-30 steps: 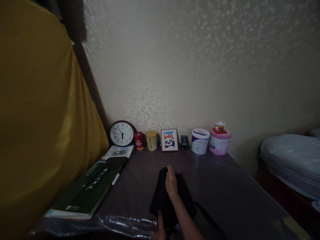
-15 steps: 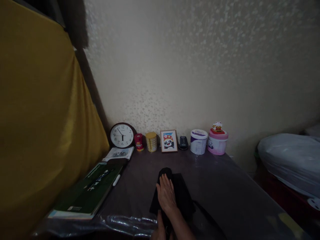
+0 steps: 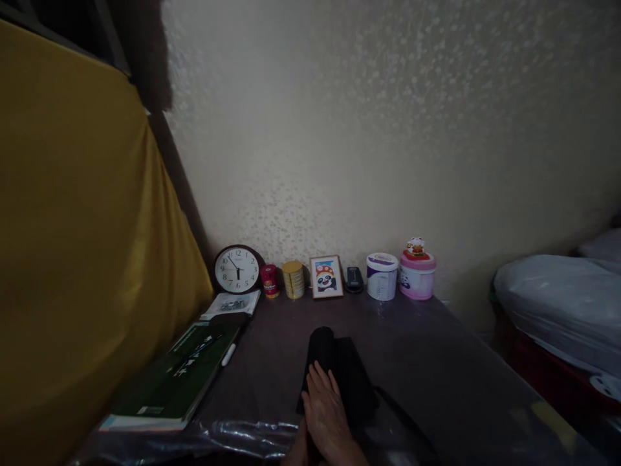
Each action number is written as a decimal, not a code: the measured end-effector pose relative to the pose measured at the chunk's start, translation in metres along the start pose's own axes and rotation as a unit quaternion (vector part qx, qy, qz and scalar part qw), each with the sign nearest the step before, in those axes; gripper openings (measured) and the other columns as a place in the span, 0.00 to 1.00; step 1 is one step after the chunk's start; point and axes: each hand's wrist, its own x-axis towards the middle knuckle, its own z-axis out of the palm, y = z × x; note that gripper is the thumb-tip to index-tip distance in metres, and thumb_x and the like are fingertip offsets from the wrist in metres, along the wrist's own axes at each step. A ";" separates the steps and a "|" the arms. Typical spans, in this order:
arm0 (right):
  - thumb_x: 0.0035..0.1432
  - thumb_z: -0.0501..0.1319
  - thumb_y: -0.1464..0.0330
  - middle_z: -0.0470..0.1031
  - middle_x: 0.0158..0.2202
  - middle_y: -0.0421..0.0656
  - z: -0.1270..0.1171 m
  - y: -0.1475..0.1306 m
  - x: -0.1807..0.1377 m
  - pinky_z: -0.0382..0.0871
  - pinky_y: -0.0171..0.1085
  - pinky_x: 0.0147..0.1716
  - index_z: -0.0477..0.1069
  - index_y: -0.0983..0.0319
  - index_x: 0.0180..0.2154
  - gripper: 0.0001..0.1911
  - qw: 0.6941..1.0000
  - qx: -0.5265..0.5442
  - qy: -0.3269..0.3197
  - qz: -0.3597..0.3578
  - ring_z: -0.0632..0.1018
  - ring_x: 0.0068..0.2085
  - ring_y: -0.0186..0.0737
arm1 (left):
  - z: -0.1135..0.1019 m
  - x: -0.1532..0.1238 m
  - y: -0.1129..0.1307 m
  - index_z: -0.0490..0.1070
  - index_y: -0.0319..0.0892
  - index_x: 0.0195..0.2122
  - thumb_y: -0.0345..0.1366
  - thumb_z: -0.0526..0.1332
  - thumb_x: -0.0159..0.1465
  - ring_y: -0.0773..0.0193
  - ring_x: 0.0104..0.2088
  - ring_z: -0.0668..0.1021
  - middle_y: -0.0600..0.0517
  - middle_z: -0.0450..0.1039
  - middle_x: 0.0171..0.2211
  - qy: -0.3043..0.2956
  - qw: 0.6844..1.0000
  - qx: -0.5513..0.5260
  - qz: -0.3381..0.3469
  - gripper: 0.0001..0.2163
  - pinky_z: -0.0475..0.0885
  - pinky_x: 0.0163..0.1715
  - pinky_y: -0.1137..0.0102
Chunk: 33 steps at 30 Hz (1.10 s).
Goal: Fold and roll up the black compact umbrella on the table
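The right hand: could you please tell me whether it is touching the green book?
No, the right hand lies over the black bundle, apart from the green book to its left.

Tabletop (image 3: pixel 451 369) is open right of the strap (image 3: pixel 403 415); green book (image 3: pixel 177 395) blocks left.

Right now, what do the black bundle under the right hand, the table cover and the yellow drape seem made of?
Black bundle: probably fabric, matte; rolled shape, no bright highlights, weave too dark to see.
Table cover: likely clear plastic film, glossy; crinkled highlights along the front edge.
Yellow drape: looks like cloth, slight satin sheen; hangs in soft folds.
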 end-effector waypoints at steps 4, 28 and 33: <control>0.57 0.51 0.70 0.66 0.54 0.44 -0.005 -0.006 -0.009 0.49 0.45 0.58 0.65 0.63 0.51 0.20 1.000 0.017 0.003 -0.007 0.61 0.58 0.42 | -0.033 -0.003 0.016 0.66 0.37 0.46 0.37 0.50 0.57 0.58 0.47 0.72 0.44 0.71 0.45 0.023 0.997 0.043 0.053 0.17 0.64 0.50 0.64; 0.55 0.51 0.71 0.72 0.48 0.43 0.007 0.006 -0.029 0.58 0.42 0.55 0.65 0.58 0.51 0.20 0.991 0.027 0.037 -0.125 0.68 0.52 0.40 | -0.026 0.148 0.052 0.53 0.43 0.58 0.41 0.41 0.65 0.56 0.60 0.56 0.45 0.50 0.61 0.038 0.961 0.243 0.124 0.21 0.50 0.57 0.53; 0.56 0.51 0.72 0.72 0.47 0.41 0.006 -0.001 -0.026 0.55 0.42 0.56 0.64 0.57 0.51 0.20 0.994 0.040 0.026 -0.095 0.69 0.51 0.38 | -0.027 0.109 0.055 0.53 0.44 0.58 0.40 0.41 0.64 0.64 0.62 0.50 0.51 0.48 0.62 0.036 0.964 0.211 0.156 0.21 0.45 0.60 0.60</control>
